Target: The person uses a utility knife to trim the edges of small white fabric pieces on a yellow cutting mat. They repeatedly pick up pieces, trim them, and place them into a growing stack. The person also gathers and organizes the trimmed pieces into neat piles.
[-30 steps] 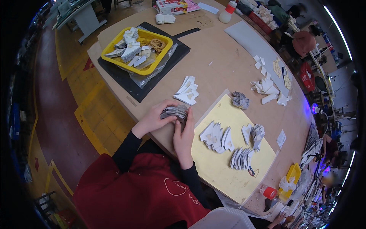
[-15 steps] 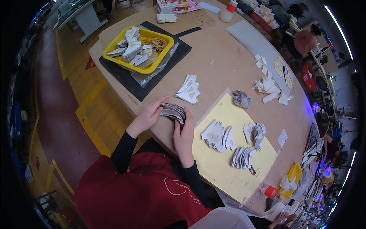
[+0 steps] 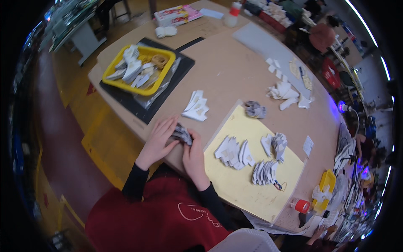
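A stack of thin grey cut pieces (image 3: 182, 133) is held at the table's near edge between my two hands. Over its left end lies my left hand (image 3: 157, 143), the fingers long and together, the thumb along the near side. My right hand (image 3: 192, 156) grips the right end, fingers curled behind. Just beyond, a fan of white cut pieces (image 3: 195, 106) lies on the table. To the right, on a pale yellow sheet (image 3: 226, 189), rest a fanned pile of white pieces (image 3: 230, 153), a grey-white row of pieces (image 3: 264, 172) and a grey bundle (image 3: 279, 146).
A yellow tray (image 3: 156, 88) with bundles and rubber bands stands on a black mat (image 3: 184, 66) at the far left. Beyond the sheet are a grey bundle (image 3: 255, 109) and white scraps (image 3: 282, 91). A red-capped jar (image 3: 301, 205) stands at right. People work in the background.
My left hand has shifted from the stack's left side to over its top, covering more of it. My right hand keeps its hold. The whole view has swung slightly.
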Available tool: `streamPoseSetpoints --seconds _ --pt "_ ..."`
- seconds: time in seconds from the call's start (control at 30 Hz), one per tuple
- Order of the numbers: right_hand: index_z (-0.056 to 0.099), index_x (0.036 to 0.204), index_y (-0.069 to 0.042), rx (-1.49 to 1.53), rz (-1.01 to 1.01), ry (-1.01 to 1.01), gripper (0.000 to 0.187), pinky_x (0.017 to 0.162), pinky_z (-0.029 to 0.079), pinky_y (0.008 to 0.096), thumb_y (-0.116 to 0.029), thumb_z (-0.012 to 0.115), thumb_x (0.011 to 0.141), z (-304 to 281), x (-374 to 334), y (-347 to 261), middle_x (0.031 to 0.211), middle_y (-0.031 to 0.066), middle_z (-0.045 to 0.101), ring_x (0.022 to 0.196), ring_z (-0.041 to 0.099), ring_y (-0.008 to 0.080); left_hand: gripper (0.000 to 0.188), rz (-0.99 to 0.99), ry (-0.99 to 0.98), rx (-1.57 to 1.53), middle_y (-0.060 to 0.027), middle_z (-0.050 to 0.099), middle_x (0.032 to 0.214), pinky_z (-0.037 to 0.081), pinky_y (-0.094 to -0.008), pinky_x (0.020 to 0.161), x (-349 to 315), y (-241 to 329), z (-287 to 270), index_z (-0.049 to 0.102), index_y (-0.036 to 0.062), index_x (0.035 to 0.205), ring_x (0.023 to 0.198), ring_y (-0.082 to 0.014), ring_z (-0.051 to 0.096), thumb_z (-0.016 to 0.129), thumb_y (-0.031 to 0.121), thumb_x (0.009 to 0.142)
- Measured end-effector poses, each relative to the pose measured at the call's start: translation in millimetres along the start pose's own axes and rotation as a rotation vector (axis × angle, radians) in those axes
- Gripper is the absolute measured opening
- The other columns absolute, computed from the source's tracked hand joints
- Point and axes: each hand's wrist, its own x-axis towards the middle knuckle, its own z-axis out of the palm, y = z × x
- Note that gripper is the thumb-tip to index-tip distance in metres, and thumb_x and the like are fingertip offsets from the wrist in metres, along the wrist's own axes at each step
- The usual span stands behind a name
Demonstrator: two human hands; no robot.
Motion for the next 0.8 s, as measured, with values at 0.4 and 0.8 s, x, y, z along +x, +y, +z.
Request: streamPoseSetpoints --seconds 0.4,0.8 --pt "0.041 0.136 -0.001 -0.089 -0.269 0.246 0.056 0.108 0.034 0.0521 0.003 0.054 0.081 14.0 1.3 23.7 0.137 0.0247 0.045 0.131 0.042 0.0441 0.045 0.021 -0.007 0.012 -0.0177 0.048 0.113 0.022 -0.0555 0.117 3.2 -2.2 31.1 0.054 0.003 0.117 0.118 -0.0406 0.044 0.064 0.004 0.073" --pt "0.014 0.151 0.001 0.009 -0.135 0.202 0.084 0.118 0.018 0.0464 -0.009 0.061 0.081 3.5 -1.5 18.9 0.154 0.0226 0.025 0.142 0.027 0.0391 0.045 0.024 0.023 0.038 -0.016 0.052 0.114 0.016 -0.0635 0.115 12.6 15.5 41.3 0.053 0.0035 0.11 0.113 -0.0365 0.048 0.07 0.015 0.07"
